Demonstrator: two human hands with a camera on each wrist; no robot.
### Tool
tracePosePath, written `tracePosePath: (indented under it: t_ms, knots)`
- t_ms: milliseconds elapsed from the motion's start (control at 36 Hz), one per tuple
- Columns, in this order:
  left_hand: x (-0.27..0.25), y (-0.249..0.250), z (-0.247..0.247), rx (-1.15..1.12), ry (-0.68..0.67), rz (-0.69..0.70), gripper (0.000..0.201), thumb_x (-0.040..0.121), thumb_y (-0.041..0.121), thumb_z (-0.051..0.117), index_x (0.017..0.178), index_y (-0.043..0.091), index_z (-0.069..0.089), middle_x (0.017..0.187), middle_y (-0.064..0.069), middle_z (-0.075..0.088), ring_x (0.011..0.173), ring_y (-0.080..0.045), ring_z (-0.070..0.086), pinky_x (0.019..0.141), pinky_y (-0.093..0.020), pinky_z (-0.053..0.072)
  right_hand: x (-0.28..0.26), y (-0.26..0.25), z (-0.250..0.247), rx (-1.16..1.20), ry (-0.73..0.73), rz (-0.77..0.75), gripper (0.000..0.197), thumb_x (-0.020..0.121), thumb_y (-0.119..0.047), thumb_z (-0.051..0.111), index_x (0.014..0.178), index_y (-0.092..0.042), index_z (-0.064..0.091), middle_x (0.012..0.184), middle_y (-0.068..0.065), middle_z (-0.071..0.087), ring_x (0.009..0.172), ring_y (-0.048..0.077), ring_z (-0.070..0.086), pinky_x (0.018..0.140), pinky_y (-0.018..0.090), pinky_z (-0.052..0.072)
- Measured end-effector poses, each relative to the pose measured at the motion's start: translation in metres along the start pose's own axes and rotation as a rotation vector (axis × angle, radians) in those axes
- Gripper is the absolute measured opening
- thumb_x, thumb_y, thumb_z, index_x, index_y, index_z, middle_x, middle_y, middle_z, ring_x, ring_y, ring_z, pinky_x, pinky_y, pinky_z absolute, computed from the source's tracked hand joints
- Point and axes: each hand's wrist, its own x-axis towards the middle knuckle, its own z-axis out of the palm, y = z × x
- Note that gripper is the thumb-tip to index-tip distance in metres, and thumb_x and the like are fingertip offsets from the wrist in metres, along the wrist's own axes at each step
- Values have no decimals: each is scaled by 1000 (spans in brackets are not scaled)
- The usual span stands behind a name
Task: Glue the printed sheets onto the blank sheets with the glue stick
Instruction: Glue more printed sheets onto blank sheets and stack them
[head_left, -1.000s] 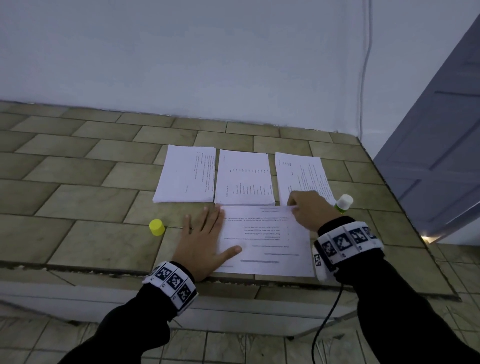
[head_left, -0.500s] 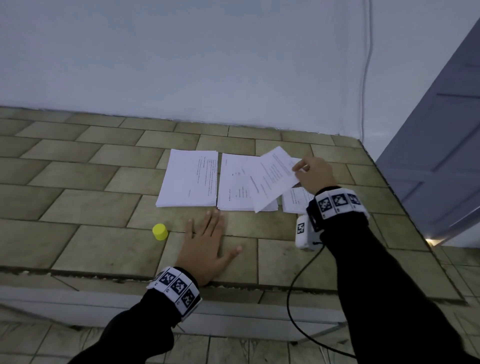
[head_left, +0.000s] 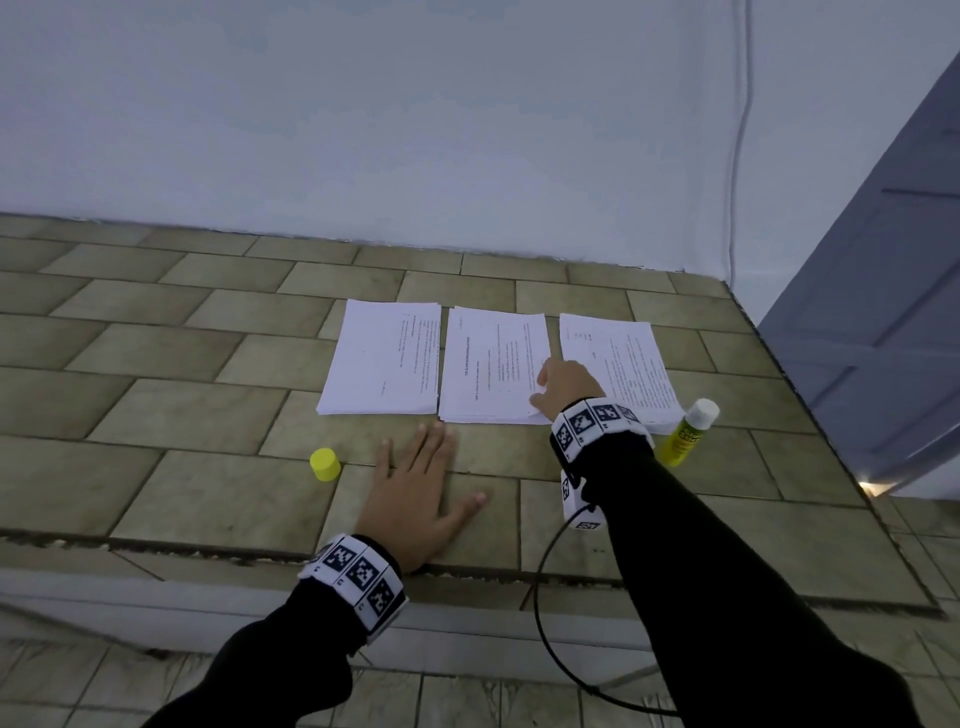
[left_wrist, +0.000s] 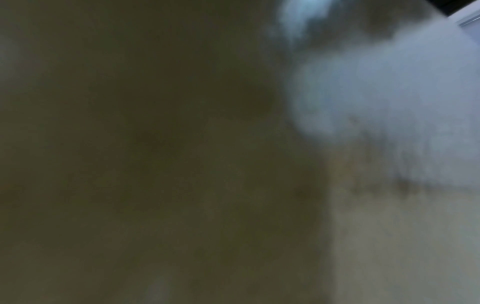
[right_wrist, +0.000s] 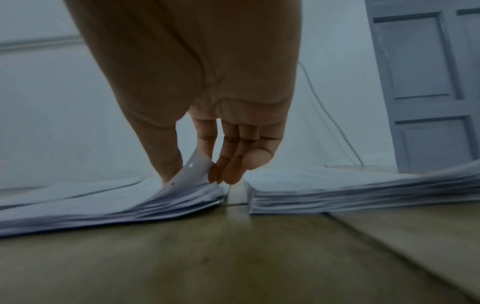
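Our right hand (head_left: 566, 387) fingers (right_wrist: 228, 170) pinch the top sheet's corner (right_wrist: 193, 170) on the middle stack (head_left: 493, 371); left hand (head_left: 421, 488) lies flat, fingers apart, on the tabletop (head_left: 156, 405). Paper's thin & floppy, prob sticks to the sheet below, so lift from the corner. Glue stick (head_left: 685, 431) lies right of the stacks.

three paper stacks (head_left: 493, 371) side by side, flat | glue stick (head_left: 687, 433) uncapped, right | yellow cap (head_left: 325, 464) left

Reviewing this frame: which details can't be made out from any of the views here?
- Left wrist view: blurred throughout; left hand unreadable there.
- Head view: right hand hides its own grip on the middle stack.
- Printed text: too small.
- Glue stick: base hidden behind the right wristband.
- Whether blank sheets lie underneath.
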Motion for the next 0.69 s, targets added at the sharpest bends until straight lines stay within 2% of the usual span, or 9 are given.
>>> tracePosePath:
  t_ms: [111,250,333,389,444,500,583,639,694]
  knots:
    - [1,-1,0,-3,-4,-1,110,68,84,-22,157,22,-1,164,6,-7,149,-10,-12,120,-49,-9,-5,-2,7,-84,6,23,28,92,-22,58,118,-10,54,125,15,45,113,31,50,95,41,48]
    - [0,-2,0,-26,12,13,108,72,81,-22,157,21,7,164,3,1,150,-12,-6,121,-46,-6,-14,0,6,-23,92,-5,27,94,-27,58,117,-13,54,127,13,40,114,28,46,92,39,48]
    - [-2,-1,-5,-22,21,27,109,73,80,-23,156,19,15,163,-1,14,151,-16,7,122,-40,1,-29,3,-2,126,168,-88,26,94,-27,58,116,-15,55,125,11,42,112,25,48,91,35,46]
    - [-4,3,-17,-23,16,23,110,73,80,-22,154,20,22,158,-3,32,147,-18,24,121,-36,14,-44,5,-10,233,257,-162,23,93,-25,59,114,-16,58,120,8,45,108,22,50,88,32,46]
    - [-5,8,-35,-54,33,2,98,80,77,-6,150,22,33,139,-2,56,129,-19,49,108,-34,36,-60,9,-20,317,375,-247,20,92,-23,61,111,-15,60,116,5,48,104,19,52,85,29,45]
    - [-4,11,-55,-82,70,-9,73,91,69,15,144,25,42,124,4,65,111,-16,61,91,-33,48,-78,15,-31,371,508,-333,17,90,-19,63,107,-14,62,112,2,51,100,16,53,86,28,44]
    - [0,10,-88,-112,128,-40,48,98,55,38,134,26,51,117,11,67,106,-14,62,85,-32,49,-101,26,-44,405,723,-386,19,86,-13,67,104,-13,63,108,0,53,101,11,49,90,34,44]
    - [7,6,-107,-122,154,-87,47,98,56,40,132,27,52,117,13,67,107,-16,62,87,-33,49,-110,38,-49,394,861,-352,27,83,-13,71,107,-11,61,115,4,52,110,16,48,95,40,43]
    - [20,-4,-117,-148,158,-135,50,97,58,39,133,25,51,124,10,65,110,-18,60,90,-35,48,-114,52,-48,381,956,-273,38,81,-16,72,115,-10,58,126,11,48,120,23,43,102,41,39]
